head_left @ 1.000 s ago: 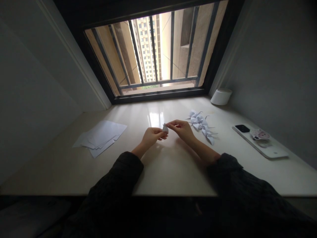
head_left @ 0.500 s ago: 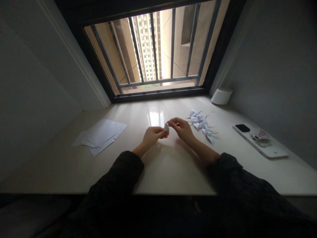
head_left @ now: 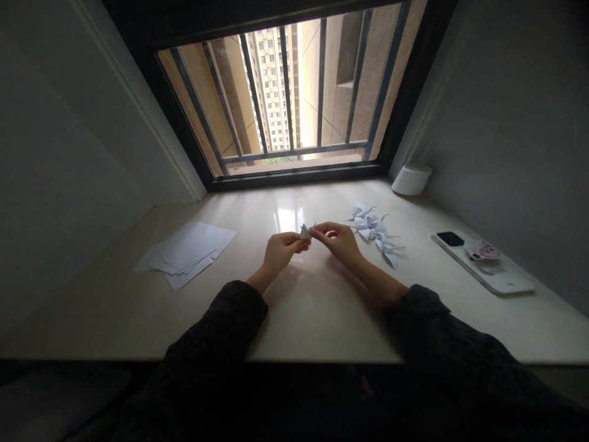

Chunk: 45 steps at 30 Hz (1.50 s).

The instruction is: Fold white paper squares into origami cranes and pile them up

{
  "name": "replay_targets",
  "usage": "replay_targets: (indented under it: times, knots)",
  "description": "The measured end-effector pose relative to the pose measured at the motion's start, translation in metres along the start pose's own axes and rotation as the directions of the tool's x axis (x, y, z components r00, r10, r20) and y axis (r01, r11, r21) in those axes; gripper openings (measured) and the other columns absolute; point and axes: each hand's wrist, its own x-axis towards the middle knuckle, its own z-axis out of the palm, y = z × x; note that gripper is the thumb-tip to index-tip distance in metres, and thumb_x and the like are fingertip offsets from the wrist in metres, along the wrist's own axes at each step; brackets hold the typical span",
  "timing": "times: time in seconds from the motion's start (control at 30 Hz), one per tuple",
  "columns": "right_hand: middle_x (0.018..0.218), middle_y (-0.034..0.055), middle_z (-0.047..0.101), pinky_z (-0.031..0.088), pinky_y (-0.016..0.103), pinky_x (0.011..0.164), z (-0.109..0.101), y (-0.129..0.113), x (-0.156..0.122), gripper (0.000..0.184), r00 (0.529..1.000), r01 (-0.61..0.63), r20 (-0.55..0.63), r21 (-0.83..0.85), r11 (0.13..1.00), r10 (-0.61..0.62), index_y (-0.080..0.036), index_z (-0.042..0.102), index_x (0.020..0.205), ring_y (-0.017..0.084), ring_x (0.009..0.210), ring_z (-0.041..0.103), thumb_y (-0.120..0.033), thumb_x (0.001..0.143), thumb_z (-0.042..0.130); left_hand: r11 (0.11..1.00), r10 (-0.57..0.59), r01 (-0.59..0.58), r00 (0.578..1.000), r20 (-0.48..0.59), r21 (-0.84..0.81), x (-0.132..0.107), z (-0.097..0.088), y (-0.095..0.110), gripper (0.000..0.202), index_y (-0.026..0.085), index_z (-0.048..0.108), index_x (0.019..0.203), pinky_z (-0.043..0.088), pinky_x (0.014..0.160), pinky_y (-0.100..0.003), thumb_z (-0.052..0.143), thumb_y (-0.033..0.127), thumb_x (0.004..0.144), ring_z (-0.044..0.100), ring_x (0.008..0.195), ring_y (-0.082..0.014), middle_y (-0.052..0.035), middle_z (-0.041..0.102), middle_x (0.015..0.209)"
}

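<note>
Both my hands meet over the middle of a pale glossy table (head_left: 322, 307). My left hand (head_left: 280, 250) and my right hand (head_left: 338, 238) each pinch a small folded white paper piece (head_left: 305, 232) held between them, just above the tabletop. The fingers of both hands are closed on it. Dark sleeves cover both forearms.
A loose stack of white paper sheets (head_left: 186, 253) lies at the left. Several folded white paper figures (head_left: 375, 231) sit to the right of my right hand. A white phone (head_left: 483, 262) lies at the far right, a white round container (head_left: 411, 178) in the back corner, and a barred window (head_left: 294, 92) behind.
The folded piece and both hands have risen slightly and shifted a little away from me; the grip on the paper stays the same.
</note>
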Motion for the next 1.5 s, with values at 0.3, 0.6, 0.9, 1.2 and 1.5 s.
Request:
replay_targets:
  times: [0.3, 0.6, 0.9, 1.2, 1.5]
  knots:
    - [0.078, 0.004, 0.074, 0.049, 0.033, 0.063, 0.001, 0.001, -0.001, 0.02, 0.999, 0.028, -0.028, -0.044, 0.999, -0.029, -0.024, 0.075, 0.077, 0.021, 0.072, 0.067, -0.042, 0.071, 0.069, 0.996, 0.045, -0.041, 0.998, -0.05, 0.082, -0.003, 0.0, 0.003, 0.034, 0.017, 0.074, 0.083, 0.054, 0.069, -0.03, 0.072, 0.046, 0.067, 0.068, 0.071, -0.0186, -0.0062, 0.072, 0.073]
    - [0.077, 0.0035, 0.072, 0.046, 0.031, 0.063, 0.003, -0.004, -0.005, 0.019, 0.992, 0.094, -0.078, -0.06, 0.994, -0.098, -0.021, 0.071, 0.073, 0.018, 0.072, 0.064, -0.04, 0.075, 0.065, 0.99, -0.09, 0.085, 0.995, -0.037, -0.11, 0.0, 0.004, 0.004, 0.038, 0.013, 0.073, 0.082, 0.055, 0.072, -0.032, 0.076, 0.045, 0.063, 0.069, 0.073, -0.0193, -0.0088, 0.072, 0.075]
    - [0.075, 0.0026, 0.069, 0.047, 0.029, 0.061, 0.003, -0.003, -0.003, 0.021, 0.999, 0.032, 0.01, 0.024, 0.999, -0.033, -0.02, 0.067, 0.074, 0.016, 0.068, 0.061, -0.041, 0.071, 0.068, 0.993, -0.028, 0.015, 0.994, -0.102, -0.121, -0.005, 0.007, 0.008, 0.034, 0.015, 0.074, 0.079, 0.055, 0.074, -0.033, 0.076, 0.044, 0.063, 0.069, 0.073, -0.0187, -0.0068, 0.072, 0.073]
    - [0.074, 0.0039, 0.068, 0.047, 0.031, 0.065, 0.004, -0.002, -0.003, 0.026, 0.995, -0.015, 0.104, 0.045, 0.999, 0.01, -0.019, 0.066, 0.073, 0.018, 0.07, 0.062, -0.045, 0.074, 0.065, 0.994, 0.002, -0.019, 0.988, -0.152, -0.112, -0.004, 0.006, 0.007, 0.032, 0.015, 0.073, 0.077, 0.055, 0.074, -0.034, 0.076, 0.044, 0.062, 0.068, 0.071, -0.0183, -0.0054, 0.072, 0.071]
    - [0.074, 0.0031, 0.063, 0.044, 0.035, 0.072, 0.007, -0.001, -0.006, 0.015, 0.987, 0.157, 0.064, -0.115, 0.981, -0.15, -0.02, 0.06, 0.074, 0.018, 0.072, 0.056, -0.033, 0.081, 0.056, 0.969, -0.077, 0.047, 0.991, -0.114, -0.243, -0.005, 0.01, 0.005, 0.035, 0.012, 0.073, 0.078, 0.053, 0.079, -0.037, 0.076, 0.044, 0.063, 0.068, 0.074, -0.0192, -0.0075, 0.072, 0.073]
